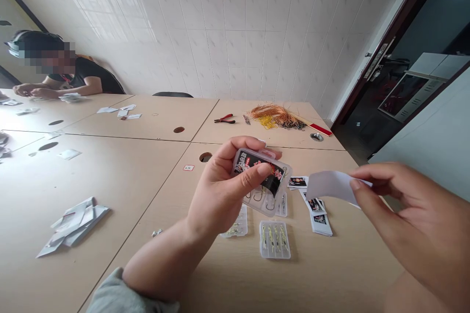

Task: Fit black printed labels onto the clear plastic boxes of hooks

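Observation:
My left hand [227, 186] grips a clear plastic box [270, 205] that has hooks inside, its thumb lying on a black printed label [273, 183] on the lid. The label's lower edge curls up. Off to the right, my right hand [400, 205] pinches a curved slip of white paper [330, 184] between thumb and fingers, apart from the box. Below the held box, a clear box with yellow-green rigged hooks [275, 239] lies on the table, and another [238, 223] is partly hidden by my left hand. Printed cards [320, 223] are spread beneath the paper slip.
Red-handled pliers [224, 119] and a bundle of orange lines [275, 113] lie at the back of the table [147, 181]. White packets [75, 222] are at left. A person [88, 73] sits at the far left. The table has round holes.

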### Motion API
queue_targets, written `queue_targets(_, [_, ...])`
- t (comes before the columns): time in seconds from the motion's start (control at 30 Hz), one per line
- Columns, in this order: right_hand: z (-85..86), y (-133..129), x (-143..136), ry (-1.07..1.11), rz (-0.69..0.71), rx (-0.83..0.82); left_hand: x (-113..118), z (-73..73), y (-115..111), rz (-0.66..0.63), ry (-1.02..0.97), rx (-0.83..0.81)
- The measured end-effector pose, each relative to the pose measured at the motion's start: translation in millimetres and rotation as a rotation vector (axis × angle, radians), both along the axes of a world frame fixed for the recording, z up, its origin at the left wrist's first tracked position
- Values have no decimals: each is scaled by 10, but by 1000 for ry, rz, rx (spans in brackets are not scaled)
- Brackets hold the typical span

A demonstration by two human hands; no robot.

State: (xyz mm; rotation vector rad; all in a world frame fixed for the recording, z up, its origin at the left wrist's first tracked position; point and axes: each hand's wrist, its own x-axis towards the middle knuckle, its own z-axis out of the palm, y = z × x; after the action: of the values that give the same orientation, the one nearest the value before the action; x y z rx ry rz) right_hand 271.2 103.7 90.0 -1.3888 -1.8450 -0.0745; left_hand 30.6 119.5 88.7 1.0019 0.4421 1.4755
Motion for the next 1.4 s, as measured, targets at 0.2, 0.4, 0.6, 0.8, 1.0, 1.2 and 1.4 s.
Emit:
queue_targets(0.2, [-31, 125, -95, -78, 120, -35, 27, -16, 61, -126, -52, -144])
queue_targets(0.4, [-61, 98, -124, -73, 153, -51, 34, -68, 223, 15, -5, -150])
queue_targets(0.6, [-81, 222, -77, -116, 147, -156, -376, -189, 661, 438, 271, -329])
queue_targets(0.8, [-179, 440, -55, -215, 156, -324, -974, -607, 698, 411, 640, -571])
queue_targets(1.0, [-192, 499, -28, -167, 190, -376, -1328, -885, 417, 415, 1171, -646])
queue_targets(1.2, [-367, 823, -29, -113, 79, -466, -1296, -994, 348, 482, 1506, -394])
queue_targets(1.4, [-782, 1208, -50, -116, -53, -556, -730, -1013, 475, 303, 1554, -47])
